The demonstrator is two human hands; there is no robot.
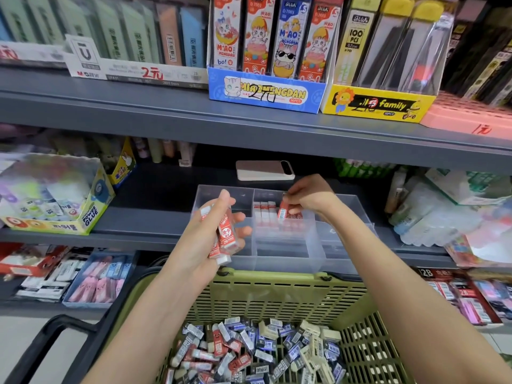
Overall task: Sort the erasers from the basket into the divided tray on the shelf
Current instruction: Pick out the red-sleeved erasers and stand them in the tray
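Observation:
A clear divided tray stands on the middle shelf. Its centre compartment holds a row of red-and-white erasers standing upright. My right hand hovers over that compartment and pinches one red eraser, tilted, just above the row. My left hand is in front of the tray's left compartment and grips a bundle of several red erasers. Below, an olive-green basket contains a heap of red, dark blue and cream erasers.
A phone lies on the shelf behind the tray. A glue box stands at the left, plastic packs at the right. The upper shelf carries pencil-lead display boxes. A black basket handle sits at lower left.

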